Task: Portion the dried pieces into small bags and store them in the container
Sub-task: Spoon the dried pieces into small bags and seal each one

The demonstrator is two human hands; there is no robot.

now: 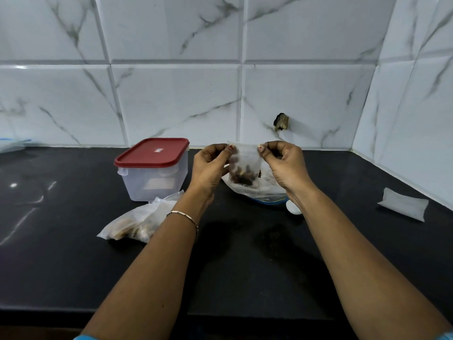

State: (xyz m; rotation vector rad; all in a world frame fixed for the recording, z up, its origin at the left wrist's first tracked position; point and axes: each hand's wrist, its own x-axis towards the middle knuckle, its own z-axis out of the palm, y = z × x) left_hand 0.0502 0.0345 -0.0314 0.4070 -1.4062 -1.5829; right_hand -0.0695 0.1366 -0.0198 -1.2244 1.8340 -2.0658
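Dried pieces point(242, 177) sit in the bottom of a small clear bag point(243, 165) held upright above the black desk point(245, 266), just right of centre toward 12 o'clock. Left hand point(208, 165) pinches the bag's upper left corner between thumb and fingers; right hand point(285, 165) pinches the upper right corner the same way. Both hands are clamped on the bag mouth, which appears stretched flat between them. My judgement: the step in hand is sealing or checking the seal of this portion.

Directly behind and below the held bag, at 1 o'clock, lies a larger plastic bag point(257, 188) over something with a blue rim; its contents cannot be made out clearly. A white rounded object point(293, 207) lies just beside that rim, partly hidden by the right wrist. At 10 o'clock stands the storage container point(152, 177), translucent, with its red lid point(152, 152) on. In front of it, at 9 o'clock, filled small bags point(137, 223) lie in a loose heap touching the left forearm. At 3 o'clock, well apart, lies a flat white packet point(403, 204).

Risks, as judged:
- Incomplete seal: pieces spill when the bag is laid down or tipped.
- Thin film held only at the corners may slip from the grip.
- Container lid remains on; it must be removed before any bag can be stored.
- Left forearm could drag the heap toward the desk edge.
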